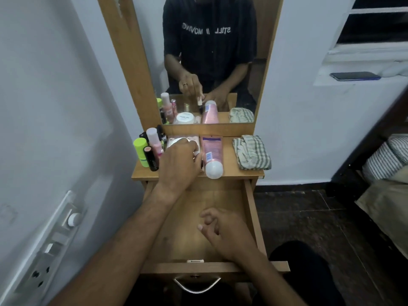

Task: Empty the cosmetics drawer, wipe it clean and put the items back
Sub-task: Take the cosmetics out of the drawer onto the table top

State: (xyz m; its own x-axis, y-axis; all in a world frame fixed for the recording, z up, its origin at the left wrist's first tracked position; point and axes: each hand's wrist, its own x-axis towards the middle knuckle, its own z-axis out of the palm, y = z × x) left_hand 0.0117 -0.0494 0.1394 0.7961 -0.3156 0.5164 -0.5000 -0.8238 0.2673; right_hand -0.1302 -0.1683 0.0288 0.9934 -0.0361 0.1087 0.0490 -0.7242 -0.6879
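Drawer (250,208) pulled out, bare beneath both hands. Left hand (180,164) up on the shelf, pinching a small bottle (199,161), barely visible. Right hand (220,230) loosely curled, holding nothing. Pink tube (212,154) just right of left hand, long axis pointing away; checked cloth (252,154) further right.
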